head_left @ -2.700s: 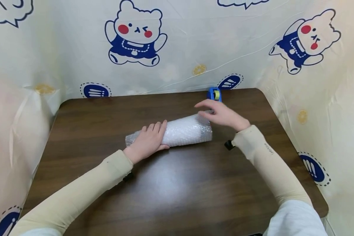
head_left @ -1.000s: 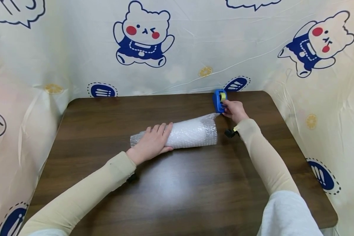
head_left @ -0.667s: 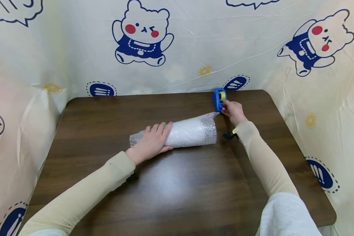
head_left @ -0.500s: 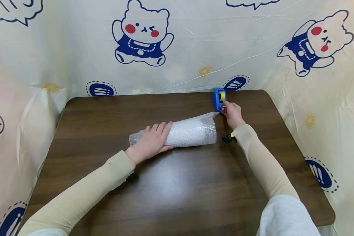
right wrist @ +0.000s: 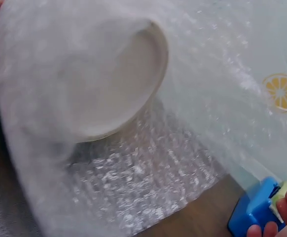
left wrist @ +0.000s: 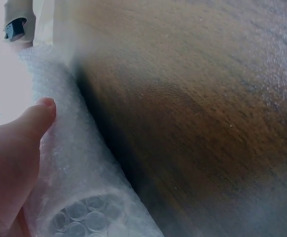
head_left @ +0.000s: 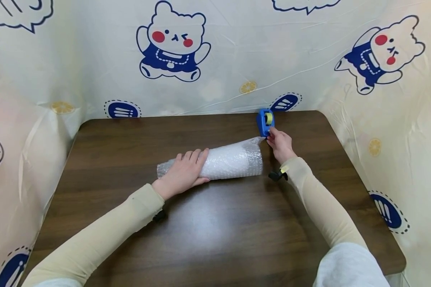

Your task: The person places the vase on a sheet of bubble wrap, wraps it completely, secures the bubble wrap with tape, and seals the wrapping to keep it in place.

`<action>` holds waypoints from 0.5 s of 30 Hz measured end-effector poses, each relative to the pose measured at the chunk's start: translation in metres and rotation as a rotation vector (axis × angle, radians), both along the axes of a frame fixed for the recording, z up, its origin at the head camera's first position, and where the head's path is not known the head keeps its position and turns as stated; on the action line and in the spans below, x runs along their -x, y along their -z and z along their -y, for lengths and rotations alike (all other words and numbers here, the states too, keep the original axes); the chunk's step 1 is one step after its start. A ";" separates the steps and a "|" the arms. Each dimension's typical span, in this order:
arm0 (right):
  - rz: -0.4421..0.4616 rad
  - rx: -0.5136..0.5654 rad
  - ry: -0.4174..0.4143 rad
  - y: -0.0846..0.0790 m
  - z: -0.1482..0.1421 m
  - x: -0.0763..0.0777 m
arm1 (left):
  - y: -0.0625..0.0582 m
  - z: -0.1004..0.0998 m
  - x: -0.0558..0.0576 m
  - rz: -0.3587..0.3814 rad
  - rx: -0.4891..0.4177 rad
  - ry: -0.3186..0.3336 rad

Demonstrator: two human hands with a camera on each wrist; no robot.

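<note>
A roll of bubble wrap (head_left: 233, 160) lies across the middle of the table, slightly tilted. In the right wrist view a pale object with a round rim (right wrist: 128, 94) shows through the wrap's end. My left hand (head_left: 183, 171) holds the roll near its left end, fingers over the top and thumb (left wrist: 44, 111) along the near side. Behind the roll's right end stands a blue tape dispenser (head_left: 263, 122) with a yellowish tape roll (head_left: 269, 118). My right hand (head_left: 281, 145) is at the dispenser's front, pinching the tape end (right wrist: 280, 193) between thumb and fingers.
The brown wooden table (head_left: 201, 247) has rounded back corners. Sheeting printed with cartoon bears (head_left: 170, 44) hangs behind it and along both sides. A small black camera (head_left: 278, 175) sits below my right wrist.
My right hand has gone from above the roll's right end to the dispenser, then pulled slightly back towards me. My left hand has stayed on the roll.
</note>
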State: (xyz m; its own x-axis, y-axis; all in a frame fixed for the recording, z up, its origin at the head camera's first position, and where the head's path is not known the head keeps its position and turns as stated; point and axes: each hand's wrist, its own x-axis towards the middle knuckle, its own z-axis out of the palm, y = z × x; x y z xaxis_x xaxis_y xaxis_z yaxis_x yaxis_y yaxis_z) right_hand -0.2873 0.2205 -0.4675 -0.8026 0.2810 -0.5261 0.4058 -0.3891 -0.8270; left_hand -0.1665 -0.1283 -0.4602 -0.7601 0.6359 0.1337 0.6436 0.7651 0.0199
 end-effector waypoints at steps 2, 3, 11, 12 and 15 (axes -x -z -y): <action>-0.007 0.021 0.006 0.001 0.000 -0.001 | 0.000 0.000 0.001 0.004 0.000 -0.001; -0.014 0.034 0.010 0.002 0.000 -0.003 | 0.000 0.000 0.001 0.007 0.000 0.000; -0.119 0.143 0.072 0.014 -0.004 -0.014 | 0.000 0.000 0.002 0.042 0.000 0.000; -0.129 0.144 0.079 0.015 -0.005 -0.015 | -0.001 0.000 0.002 0.045 -0.003 0.001; -0.151 0.136 0.085 0.018 -0.005 -0.018 | -0.001 0.001 0.003 0.046 -0.008 0.005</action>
State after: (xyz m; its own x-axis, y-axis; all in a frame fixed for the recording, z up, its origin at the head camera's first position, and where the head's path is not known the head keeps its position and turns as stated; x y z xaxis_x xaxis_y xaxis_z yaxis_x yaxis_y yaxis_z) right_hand -0.2695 0.2253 -0.4851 -0.8516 0.2857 -0.4395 0.2425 -0.5286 -0.8135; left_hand -0.1691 -0.1290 -0.4594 -0.7624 0.6387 0.1037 0.6456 0.7616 0.0554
